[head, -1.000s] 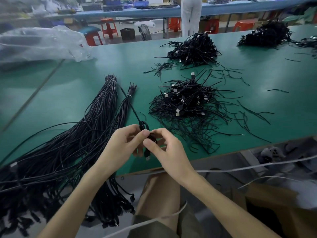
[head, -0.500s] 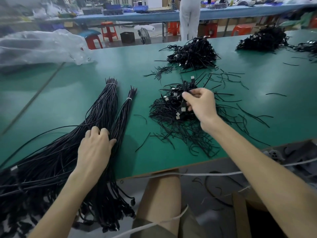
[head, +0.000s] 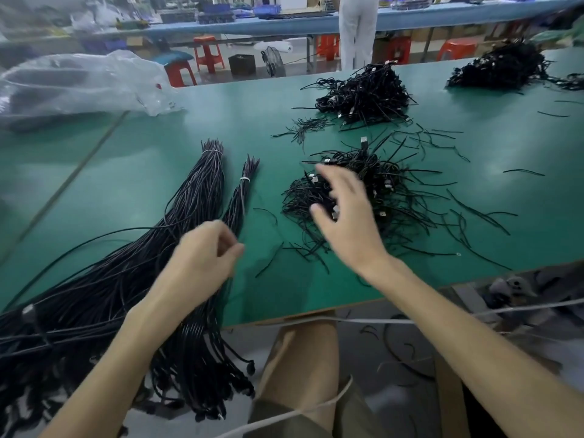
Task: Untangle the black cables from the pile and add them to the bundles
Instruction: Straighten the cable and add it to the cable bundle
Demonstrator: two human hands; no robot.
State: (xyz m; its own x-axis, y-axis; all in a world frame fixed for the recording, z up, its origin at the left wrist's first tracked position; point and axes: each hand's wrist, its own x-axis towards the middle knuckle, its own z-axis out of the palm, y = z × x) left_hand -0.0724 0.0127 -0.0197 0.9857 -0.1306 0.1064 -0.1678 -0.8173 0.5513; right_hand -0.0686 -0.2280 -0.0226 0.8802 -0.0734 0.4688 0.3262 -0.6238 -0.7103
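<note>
A tangled pile of short black cables (head: 398, 184) with small plugs lies mid-table on the green table (head: 151, 159). Left of it lie two tied bundles: a thick bundle (head: 196, 191) and a thin bundle (head: 242, 192), each bound with a white tie, their lower ends hanging over the table's front edge. My right hand (head: 344, 216) hovers blurred over the pile's near left side, fingers spread, holding nothing. My left hand (head: 205, 254) is over the lower part of the thin bundle, blurred, with loosely curled fingers and no cable visible in it.
Two more black cable heaps sit farther back, one (head: 363, 93) behind the pile and one (head: 502, 67) at the far right. Loose cable scraps (head: 474, 213) are scattered right of the pile. A clear plastic bag (head: 79, 83) lies far left. A person (head: 357, 30) stands beyond the table.
My right hand has let go of the pile's top and drawn back toward me, fingers spread. My left hand has lifted off the bundles and shifted right, its fingers now curled.
</note>
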